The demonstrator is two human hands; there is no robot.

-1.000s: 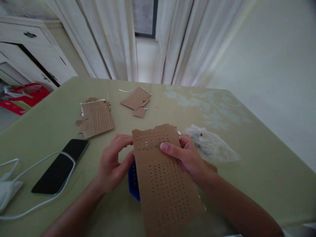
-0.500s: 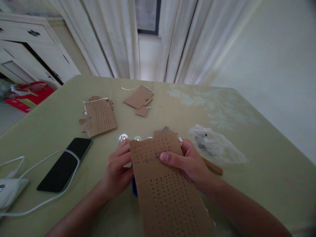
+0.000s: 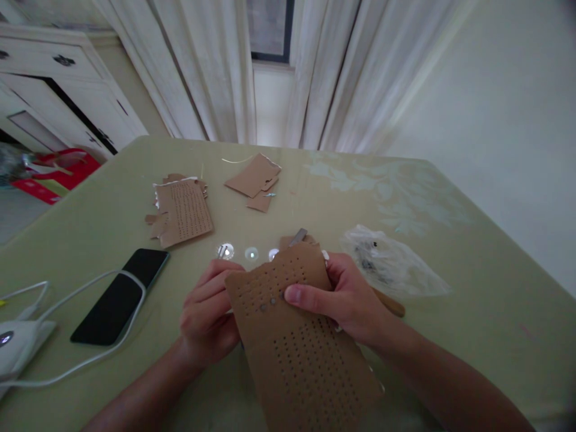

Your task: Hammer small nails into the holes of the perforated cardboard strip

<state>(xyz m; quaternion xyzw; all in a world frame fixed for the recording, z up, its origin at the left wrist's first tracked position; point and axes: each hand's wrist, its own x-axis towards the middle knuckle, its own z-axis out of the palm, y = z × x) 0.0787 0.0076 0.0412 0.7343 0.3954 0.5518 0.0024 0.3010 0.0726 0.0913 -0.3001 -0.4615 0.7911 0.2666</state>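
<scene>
A sheet of brown cardboard (image 3: 310, 366) punched with rows of small holes is tilted before me. My right hand (image 3: 342, 294) grips its right edge, thumb on the front; small grey round pieces sit in a few holes near the thumb. My left hand (image 3: 211, 315) is closed at the left edge, its fingertips partly behind the sheet, and what they hold is hidden. Beyond the sheet lie small round discs (image 3: 251, 254), one with thin metal prongs over it. A flat grey metal strip (image 3: 299, 236) and a wooden handle (image 3: 390, 302) stick out from behind.
Another perforated cardboard stack (image 3: 186, 213) and torn cardboard pieces (image 3: 254, 177) lie farther back on the table (image 3: 324, 204). A clear plastic bag (image 3: 391, 264) with dark bits is at right. At left are a black phone (image 3: 119, 300) and a white cable (image 3: 90, 363).
The cardboard's top edge has dropped and shifted slightly left, uncovering more of the discs and metal strip. My left hand has moved a little left and down. The right hand keeps its grip.
</scene>
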